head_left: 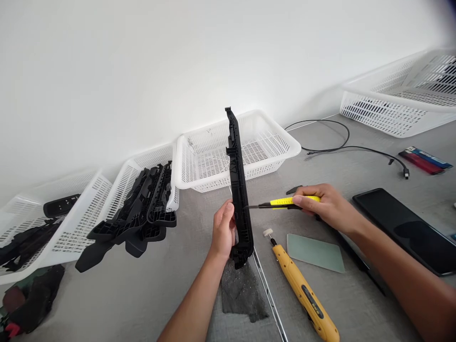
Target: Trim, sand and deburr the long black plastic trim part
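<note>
In the middle of the head view, a long black plastic trim piece [238,190] with ribs and clips is held nearly upright. My left hand [223,227] is closed round its lower half, thumb on the near face. My right hand [322,204] grips a yellow and black utility knife [281,203] that points left. Its blade tip meets or lies very close to the right edge of the trim piece; contact cannot be made out for certain. Under the piece, a dark grey cloth [242,292] lies on the table beside a thin metal strip [270,297].
A white basket [238,183] stands behind the piece. Left of it, another basket [123,187] holds several black trim parts [142,204]. A yellow rotary tool [302,289], a pale green plate [315,252] and a black phone [409,228] lie at right. A black cable [347,133] curls behind.
</note>
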`<action>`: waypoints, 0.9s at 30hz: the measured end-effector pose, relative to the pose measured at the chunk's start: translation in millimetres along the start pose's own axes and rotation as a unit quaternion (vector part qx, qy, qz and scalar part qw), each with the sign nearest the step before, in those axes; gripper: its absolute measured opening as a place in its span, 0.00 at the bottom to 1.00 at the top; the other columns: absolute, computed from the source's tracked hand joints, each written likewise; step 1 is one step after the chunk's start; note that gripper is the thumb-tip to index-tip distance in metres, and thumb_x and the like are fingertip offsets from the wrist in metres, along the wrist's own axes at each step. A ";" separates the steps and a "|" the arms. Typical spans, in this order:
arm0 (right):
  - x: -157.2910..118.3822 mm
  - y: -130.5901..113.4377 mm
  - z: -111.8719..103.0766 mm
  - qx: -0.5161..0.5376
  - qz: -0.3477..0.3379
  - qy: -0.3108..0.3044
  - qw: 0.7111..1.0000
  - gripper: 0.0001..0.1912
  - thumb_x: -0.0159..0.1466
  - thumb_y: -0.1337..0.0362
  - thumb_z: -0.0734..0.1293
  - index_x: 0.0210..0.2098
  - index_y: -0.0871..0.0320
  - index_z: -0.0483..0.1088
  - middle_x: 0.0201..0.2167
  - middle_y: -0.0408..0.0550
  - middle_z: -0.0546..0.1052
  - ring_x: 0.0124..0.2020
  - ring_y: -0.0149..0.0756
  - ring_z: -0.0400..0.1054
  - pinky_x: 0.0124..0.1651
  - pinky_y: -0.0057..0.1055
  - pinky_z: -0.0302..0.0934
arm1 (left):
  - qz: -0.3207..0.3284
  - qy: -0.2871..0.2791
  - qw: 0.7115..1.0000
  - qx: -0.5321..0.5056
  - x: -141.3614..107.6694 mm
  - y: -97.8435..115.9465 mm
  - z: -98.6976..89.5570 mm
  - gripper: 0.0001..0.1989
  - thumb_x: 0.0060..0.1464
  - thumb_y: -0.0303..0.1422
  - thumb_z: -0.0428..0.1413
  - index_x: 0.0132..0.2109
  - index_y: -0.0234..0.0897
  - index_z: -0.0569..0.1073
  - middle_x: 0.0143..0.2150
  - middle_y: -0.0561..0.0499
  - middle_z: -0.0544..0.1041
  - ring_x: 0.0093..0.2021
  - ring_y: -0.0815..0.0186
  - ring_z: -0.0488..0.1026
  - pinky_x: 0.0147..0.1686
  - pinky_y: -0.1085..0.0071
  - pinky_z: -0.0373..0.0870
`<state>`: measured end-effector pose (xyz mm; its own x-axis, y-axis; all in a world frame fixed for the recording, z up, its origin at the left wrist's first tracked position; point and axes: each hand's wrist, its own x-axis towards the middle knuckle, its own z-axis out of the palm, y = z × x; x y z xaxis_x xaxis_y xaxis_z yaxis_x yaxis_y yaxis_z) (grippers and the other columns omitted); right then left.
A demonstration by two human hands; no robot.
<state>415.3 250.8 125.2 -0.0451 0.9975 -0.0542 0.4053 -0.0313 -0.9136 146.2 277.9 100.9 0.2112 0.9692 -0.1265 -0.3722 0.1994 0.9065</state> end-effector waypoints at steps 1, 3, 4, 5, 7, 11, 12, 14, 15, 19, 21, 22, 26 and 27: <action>0.0 -0.2 0.4 -0.005 -0.003 -0.012 1.000 0.33 0.67 0.34 0.66 0.20 0.55 0.65 0.19 0.40 0.61 0.23 0.32 0.52 0.28 0.33 0.45 | -0.002 0.004 1.000 -0.001 0.0 0.1 0.1 0.23 0.57 0.55 0.67 0.36 0.37 0.78 0.28 0.56 0.68 0.27 0.69 0.62 0.27 0.73 0.61; 0.3 -0.6 1.7 -0.013 -0.006 -0.008 1.000 0.35 0.68 0.34 0.65 0.19 0.55 0.63 0.18 0.41 0.61 0.23 0.32 0.52 0.28 0.33 0.46 | -0.002 0.009 1.000 -0.005 -0.1 0.3 0.3 0.23 0.57 0.54 0.68 0.36 0.37 0.78 0.29 0.55 0.68 0.28 0.69 0.62 0.28 0.73 0.63; 0.4 -0.8 2.3 -0.012 -0.006 0.003 1.000 0.35 0.69 0.34 0.64 0.19 0.55 0.63 0.18 0.41 0.62 0.23 0.32 0.52 0.28 0.33 0.46 | -0.002 0.007 1.000 -0.006 -0.3 0.4 0.4 0.23 0.57 0.54 0.67 0.37 0.36 0.78 0.29 0.55 0.69 0.29 0.69 0.62 0.29 0.73 0.63; 0.6 -0.9 3.0 -0.009 -0.006 0.012 1.000 0.35 0.69 0.33 0.63 0.19 0.55 0.63 0.18 0.41 0.62 0.23 0.32 0.52 0.27 0.34 0.46 | -0.001 0.003 1.000 -0.004 -0.5 0.6 0.5 0.23 0.58 0.54 0.67 0.37 0.36 0.78 0.30 0.55 0.69 0.29 0.69 0.63 0.29 0.73 0.63; 1.0 -0.7 3.8 -0.003 -0.007 0.005 1.000 0.36 0.70 0.33 0.62 0.19 0.55 0.63 0.18 0.41 0.62 0.23 0.32 0.51 0.28 0.34 0.46 | 0.002 -0.008 1.000 0.004 -0.8 1.0 0.4 0.23 0.60 0.53 0.66 0.37 0.36 0.79 0.30 0.55 0.68 0.29 0.69 0.62 0.30 0.73 0.63; 2.0 0.5 3.6 -0.008 -0.002 -0.008 1.000 0.36 0.69 0.32 0.64 0.18 0.55 0.63 0.18 0.41 0.60 0.23 0.32 0.52 0.28 0.34 0.46 | 0.007 -0.018 1.000 0.017 -1.0 1.9 -0.1 0.23 0.62 0.53 0.64 0.36 0.36 0.78 0.28 0.55 0.66 0.28 0.69 0.61 0.28 0.74 0.62; 2.2 0.8 3.2 -0.004 0.005 0.014 1.000 0.36 0.68 0.32 0.63 0.19 0.54 0.63 0.18 0.41 0.61 0.22 0.32 0.52 0.28 0.34 0.46 | 0.005 -0.018 1.000 0.018 -1.0 2.1 -0.2 0.23 0.61 0.54 0.64 0.37 0.36 0.79 0.28 0.55 0.66 0.28 0.69 0.61 0.29 0.74 0.63; 2.5 1.0 2.3 0.015 0.022 0.058 0.998 0.36 0.67 0.30 0.64 0.20 0.54 0.63 0.18 0.41 0.61 0.22 0.32 0.51 0.27 0.34 0.45 | -0.002 -0.017 1.000 0.015 -1.0 2.9 0.1 0.23 0.60 0.54 0.65 0.40 0.36 0.80 0.29 0.55 0.68 0.29 0.68 0.64 0.30 0.73 0.65; 2.5 0.9 2.0 0.023 0.026 0.069 0.997 0.36 0.67 0.30 0.64 0.20 0.54 0.63 0.18 0.41 0.62 0.21 0.32 0.51 0.26 0.34 0.45 | -0.006 -0.016 1.000 0.012 -1.1 3.4 0.4 0.23 0.59 0.54 0.66 0.41 0.36 0.80 0.29 0.55 0.69 0.29 0.68 0.65 0.31 0.73 0.67; 2.1 -2.9 2.9 0.025 0.021 0.058 0.998 0.36 0.66 0.30 0.65 0.20 0.54 0.63 0.18 0.42 0.62 0.22 0.33 0.51 0.26 0.34 0.45 | -0.014 -0.023 1.000 -0.002 -2.5 5.8 2.6 0.23 0.56 0.53 0.69 0.40 0.37 0.80 0.29 0.55 0.70 0.30 0.67 0.67 0.33 0.71 0.71; 2.1 -5.4 3.8 0.015 0.018 0.051 0.998 0.36 0.65 0.30 0.65 0.19 0.54 0.63 0.18 0.41 0.62 0.22 0.32 0.51 0.26 0.34 0.44 | -0.015 -0.025 1.000 -0.005 -3.5 6.7 3.6 0.22 0.56 0.52 0.69 0.39 0.36 0.80 0.30 0.55 0.70 0.30 0.68 0.67 0.34 0.72 0.71; 2.2 -6.4 4.1 0.012 0.016 0.050 0.999 0.36 0.65 0.30 0.65 0.19 0.54 0.63 0.18 0.41 0.61 0.21 0.32 0.51 0.26 0.34 0.44 | -0.016 -0.023 1.000 -0.005 -4.0 7.1 4.0 0.22 0.55 0.52 0.69 0.38 0.36 0.80 0.30 0.55 0.70 0.30 0.68 0.66 0.34 0.72 0.71; 2.6 -7.5 3.3 0.007 0.015 0.048 0.999 0.37 0.66 0.30 0.63 0.18 0.54 0.62 0.17 0.41 0.60 0.20 0.32 0.50 0.25 0.34 0.44 | -0.019 -0.018 1.000 0.005 -5.0 8.1 4.7 0.22 0.54 0.52 0.70 0.39 0.36 0.80 0.30 0.55 0.71 0.30 0.68 0.67 0.34 0.72 0.70; 2.7 -7.4 3.0 0.008 0.014 0.043 0.999 0.37 0.66 0.29 0.63 0.19 0.54 0.61 0.17 0.41 0.60 0.20 0.32 0.50 0.25 0.34 0.44 | -0.018 -0.017 1.000 0.006 -5.0 8.1 4.7 0.22 0.54 0.52 0.70 0.39 0.36 0.80 0.30 0.55 0.71 0.30 0.68 0.67 0.34 0.72 0.70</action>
<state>409.5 253.5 130.6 0.0453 0.9979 -0.0465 0.3899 -0.0605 -0.9189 146.3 274.0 110.8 0.2556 0.9558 -0.1456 -0.3534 0.2325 0.9061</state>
